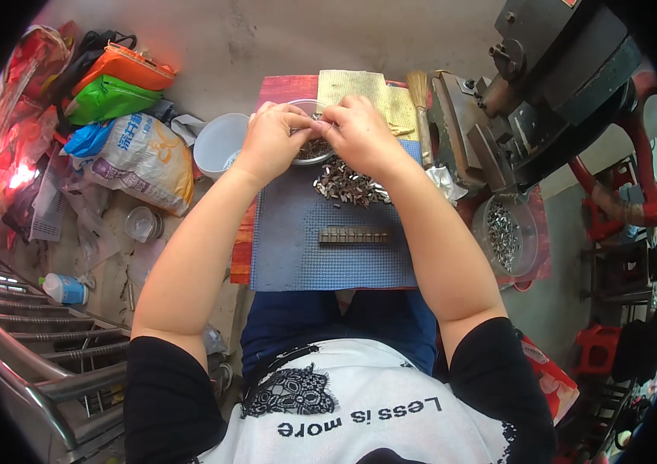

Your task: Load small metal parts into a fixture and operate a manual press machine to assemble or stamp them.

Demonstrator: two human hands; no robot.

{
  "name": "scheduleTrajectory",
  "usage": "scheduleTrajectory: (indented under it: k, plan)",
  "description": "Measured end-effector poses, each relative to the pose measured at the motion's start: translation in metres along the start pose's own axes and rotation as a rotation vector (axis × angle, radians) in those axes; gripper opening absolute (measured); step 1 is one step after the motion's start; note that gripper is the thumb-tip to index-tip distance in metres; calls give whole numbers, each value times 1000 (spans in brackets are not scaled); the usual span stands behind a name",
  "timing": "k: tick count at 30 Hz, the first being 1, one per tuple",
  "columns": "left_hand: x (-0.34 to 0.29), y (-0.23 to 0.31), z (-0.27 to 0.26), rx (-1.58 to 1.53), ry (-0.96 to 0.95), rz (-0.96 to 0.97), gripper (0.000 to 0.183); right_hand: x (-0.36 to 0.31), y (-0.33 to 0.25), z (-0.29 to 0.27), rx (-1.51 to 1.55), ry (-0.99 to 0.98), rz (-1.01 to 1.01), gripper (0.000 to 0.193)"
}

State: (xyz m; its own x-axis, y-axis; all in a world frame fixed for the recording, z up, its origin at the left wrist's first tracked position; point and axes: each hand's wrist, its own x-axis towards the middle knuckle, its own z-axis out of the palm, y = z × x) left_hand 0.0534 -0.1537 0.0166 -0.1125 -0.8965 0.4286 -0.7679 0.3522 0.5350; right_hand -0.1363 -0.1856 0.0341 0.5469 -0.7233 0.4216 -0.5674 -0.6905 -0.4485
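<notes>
Over a round clear bowl (318, 161) of small dark pieces, my left hand (273, 139) and my right hand (361, 133) come together at the fingertips. Both are closed in a pinch. Whatever lies between the fingers is too small to make out. Just nearer than the bowl, a loose pile of small metal pieces (350, 184), dark and silvery, lies on a blue textured mat (305, 263). Closer to me rests a row of metal blocks (353, 235), side by side. A translucent white tub (219, 143) stands left of my left hand.
At the right rises a dark press machine (568, 93) with a red wheel. Below it sits a clear tub (531, 247) of small metal pieces. A brush (420, 100) and yellow cloth (353, 83) lie at the mat's far edge. Bags (147, 158) and a metal railing (23, 379) are at left.
</notes>
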Motion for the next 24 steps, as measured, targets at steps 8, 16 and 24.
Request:
scheduleTrajectory:
  k: [8,16,24]
  plan:
    - [2,13,-12,-5,-23,132,17,4,1,3,89,-19,0,24]
    - [1,7,-19,-45,-85,107,18,4,4,7,125,-26,-66,23]
    - [-3,9,-19,-281,-43,-11,18,10,0,5,419,4,161,33]
